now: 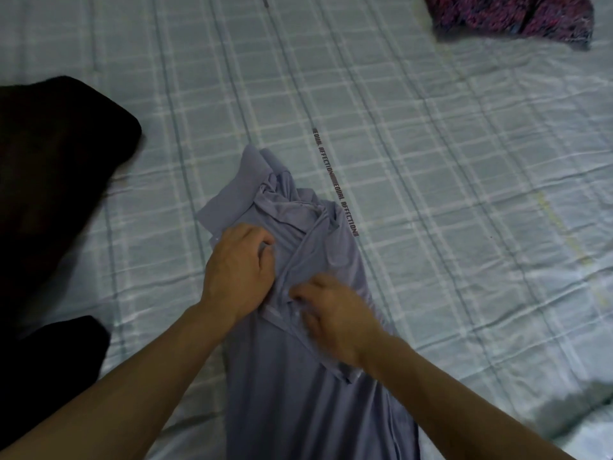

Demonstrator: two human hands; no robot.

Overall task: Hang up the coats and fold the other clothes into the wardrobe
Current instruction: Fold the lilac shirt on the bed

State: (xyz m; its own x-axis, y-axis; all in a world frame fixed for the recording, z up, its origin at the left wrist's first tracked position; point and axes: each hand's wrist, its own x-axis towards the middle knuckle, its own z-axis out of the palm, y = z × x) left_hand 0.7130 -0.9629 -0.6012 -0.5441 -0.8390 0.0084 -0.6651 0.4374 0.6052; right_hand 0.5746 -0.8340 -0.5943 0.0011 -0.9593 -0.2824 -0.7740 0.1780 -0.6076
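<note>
Dark garment (49, 167) heaped at bed's (431, 161) left; mid-bed, left hand (237, 263) and right hand (331, 313) each pinching bunched lilac shirt (298, 393); looks thin, limp, slippery, likely best gripped at hems; patterned garment (510, 14) far right

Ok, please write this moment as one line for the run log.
stage: folding | item: lavender garment on bed | left hand: grips fabric | right hand: pinches fabric | wardrobe: unseen

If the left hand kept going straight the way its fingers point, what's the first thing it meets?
Probably the bunched collar folds of the lavender shirt the left hand already grips; beyond lies the checked bedsheet.
</note>
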